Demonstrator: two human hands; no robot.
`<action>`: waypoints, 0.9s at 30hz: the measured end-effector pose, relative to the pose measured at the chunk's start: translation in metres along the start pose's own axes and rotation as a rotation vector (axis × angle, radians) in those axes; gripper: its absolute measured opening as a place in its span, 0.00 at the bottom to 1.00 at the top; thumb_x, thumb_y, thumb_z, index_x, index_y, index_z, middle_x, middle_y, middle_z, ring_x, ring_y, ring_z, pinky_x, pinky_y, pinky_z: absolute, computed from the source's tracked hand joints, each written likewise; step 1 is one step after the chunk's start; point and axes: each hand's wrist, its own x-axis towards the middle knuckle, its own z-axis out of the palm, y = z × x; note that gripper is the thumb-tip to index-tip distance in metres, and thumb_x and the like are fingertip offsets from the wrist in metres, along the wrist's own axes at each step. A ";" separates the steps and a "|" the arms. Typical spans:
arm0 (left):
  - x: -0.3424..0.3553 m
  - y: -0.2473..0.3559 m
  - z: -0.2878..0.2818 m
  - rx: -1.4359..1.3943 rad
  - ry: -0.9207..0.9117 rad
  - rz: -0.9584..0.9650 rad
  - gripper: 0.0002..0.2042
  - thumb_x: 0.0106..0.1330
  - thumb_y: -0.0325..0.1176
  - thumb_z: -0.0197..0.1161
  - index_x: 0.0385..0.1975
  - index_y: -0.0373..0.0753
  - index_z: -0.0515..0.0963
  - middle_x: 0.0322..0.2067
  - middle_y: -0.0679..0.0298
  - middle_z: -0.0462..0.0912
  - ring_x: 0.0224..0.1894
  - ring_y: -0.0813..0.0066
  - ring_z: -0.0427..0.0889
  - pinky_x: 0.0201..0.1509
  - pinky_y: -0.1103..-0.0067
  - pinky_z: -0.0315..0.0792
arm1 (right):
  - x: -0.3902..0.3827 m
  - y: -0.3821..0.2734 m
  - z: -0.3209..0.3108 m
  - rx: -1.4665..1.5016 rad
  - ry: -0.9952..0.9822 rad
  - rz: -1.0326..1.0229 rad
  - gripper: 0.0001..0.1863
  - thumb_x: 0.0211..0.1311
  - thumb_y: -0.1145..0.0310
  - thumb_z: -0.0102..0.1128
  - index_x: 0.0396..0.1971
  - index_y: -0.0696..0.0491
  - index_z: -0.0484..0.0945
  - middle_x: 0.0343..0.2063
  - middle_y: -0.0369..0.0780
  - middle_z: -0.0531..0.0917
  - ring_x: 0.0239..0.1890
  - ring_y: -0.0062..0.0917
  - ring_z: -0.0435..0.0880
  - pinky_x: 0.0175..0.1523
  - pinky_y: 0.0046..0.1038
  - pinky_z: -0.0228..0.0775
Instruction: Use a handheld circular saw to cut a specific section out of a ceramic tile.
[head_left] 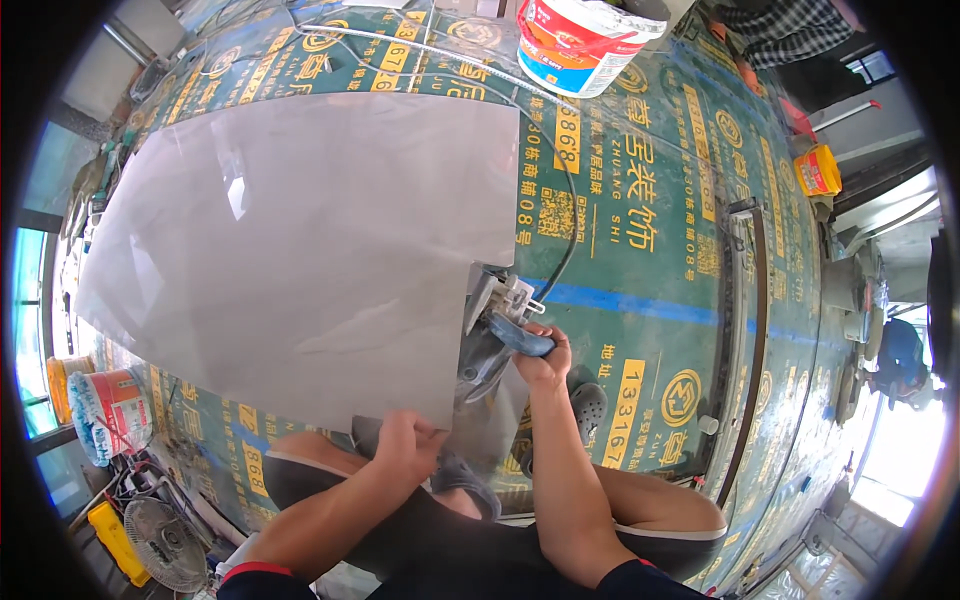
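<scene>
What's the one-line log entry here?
left hand: at near corner of grey slab | right hand: gripping power tool | tool: at slab's right edge | floor: green sheeting

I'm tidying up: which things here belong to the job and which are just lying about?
In use: grey slab (left hand at its edge), blue-handled tool (in right hand), black cord.
Seemingly lying about: fan, far-right yellow bucket.

The right hand (pixel 544 364) partly hides the blue tool handle (pixel 517 334)
</scene>
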 end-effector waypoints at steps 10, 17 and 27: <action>-0.006 0.021 0.022 -0.438 0.144 -0.206 0.24 0.48 0.15 0.46 0.50 0.28 0.70 0.52 0.49 0.75 0.57 0.45 0.74 0.64 0.55 0.72 | 0.006 0.003 -0.002 0.086 -0.029 0.031 0.09 0.54 0.69 0.54 0.20 0.49 0.64 0.22 0.34 0.71 0.29 0.27 0.73 0.47 0.37 0.71; -0.004 0.017 0.015 -0.437 0.124 -0.207 0.25 0.48 0.15 0.46 0.51 0.28 0.70 0.52 0.49 0.76 0.57 0.46 0.75 0.63 0.57 0.73 | 0.000 0.011 0.009 0.103 0.043 -0.023 0.09 0.55 0.69 0.53 0.20 0.49 0.63 0.21 0.35 0.70 0.28 0.27 0.73 0.43 0.34 0.73; -0.015 0.028 0.032 -0.427 0.107 -0.172 0.19 0.48 0.15 0.46 0.42 0.30 0.70 0.43 0.52 0.75 0.49 0.50 0.76 0.58 0.59 0.73 | 0.002 0.007 0.007 0.154 0.033 0.034 0.09 0.54 0.69 0.53 0.19 0.50 0.63 0.21 0.35 0.70 0.27 0.28 0.73 0.43 0.36 0.73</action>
